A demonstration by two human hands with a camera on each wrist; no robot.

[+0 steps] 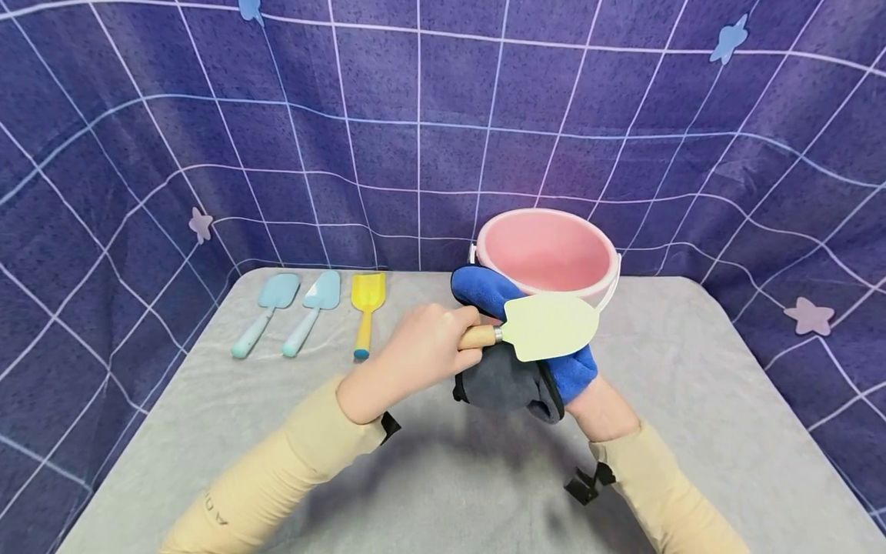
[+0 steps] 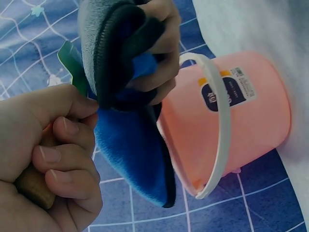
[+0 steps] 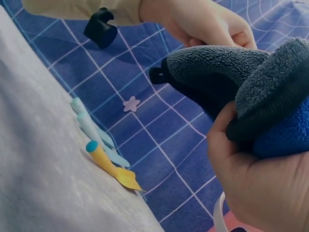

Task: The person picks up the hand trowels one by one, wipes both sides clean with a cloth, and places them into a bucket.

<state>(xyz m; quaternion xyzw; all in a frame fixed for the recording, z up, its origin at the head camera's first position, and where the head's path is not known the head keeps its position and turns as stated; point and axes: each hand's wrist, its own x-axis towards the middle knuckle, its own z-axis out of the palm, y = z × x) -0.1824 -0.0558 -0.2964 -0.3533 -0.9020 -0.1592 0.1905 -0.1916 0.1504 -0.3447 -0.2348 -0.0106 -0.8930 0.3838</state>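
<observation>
My left hand (image 1: 425, 344) grips the wooden handle (image 1: 477, 337) of a small garden trowel, its pale yellow-green blade (image 1: 551, 326) pointing right. Under and behind the blade is a thick blue and grey cloth (image 1: 503, 378) with black edging. My right hand (image 3: 265, 186) holds this cloth, thumb and fingers curled into its folds; the head view hides most of that hand beneath it. In the left wrist view, the left fingers curl round the handle's wooden end (image 2: 36, 187). Whether the cloth presses on the blade cannot be told.
A pink bucket (image 1: 547, 250) with a white handle stands behind the hands at the table's back edge. Two light blue trowels (image 1: 265, 317) (image 1: 313, 312) and a yellow shovel (image 1: 368, 292) lie at back left on the grey-covered table (image 1: 228, 454). A purple gridded curtain (image 1: 388, 154) surrounds it.
</observation>
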